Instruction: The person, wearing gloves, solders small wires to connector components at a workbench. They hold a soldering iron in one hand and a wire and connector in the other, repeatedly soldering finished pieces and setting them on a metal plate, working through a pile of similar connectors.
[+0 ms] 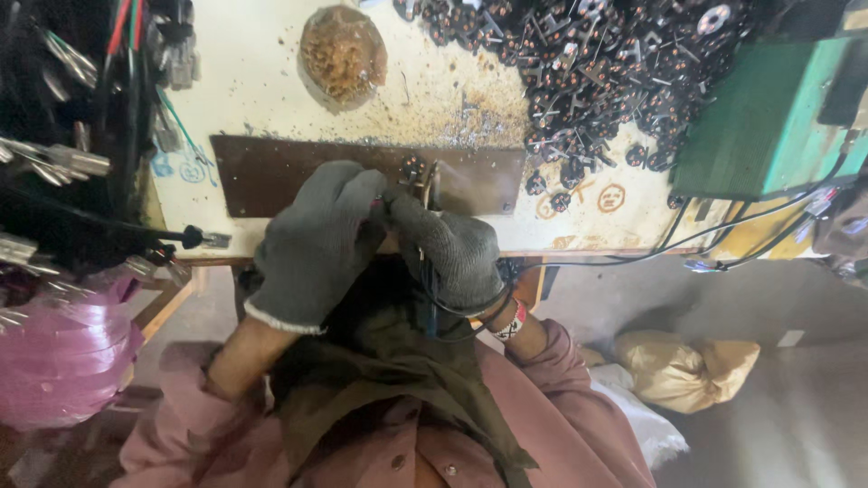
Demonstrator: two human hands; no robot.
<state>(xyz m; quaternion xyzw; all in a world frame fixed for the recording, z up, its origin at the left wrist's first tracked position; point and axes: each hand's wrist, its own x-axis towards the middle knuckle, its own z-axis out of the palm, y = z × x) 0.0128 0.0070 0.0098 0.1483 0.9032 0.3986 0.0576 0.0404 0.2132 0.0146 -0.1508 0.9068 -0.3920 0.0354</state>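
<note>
Bench edge (271, 239): both grips pinch small part (414, 172).

Both hands wear dark grey knitted gloves; the left hand (316, 244) glove has a whitish cuff, and the right hand (452, 253) has a red, white and black patterned wristband (512, 323). The sleeves are dusty pink. The workbench (262, 81) is cream with brown rust-like specks, and a dark brown plate (271, 172) lies near its front edge. The pile of small parts (597, 63) at the far right is black and copper. The machine (759, 126) is green, the bag (63, 352) pink.
</note>
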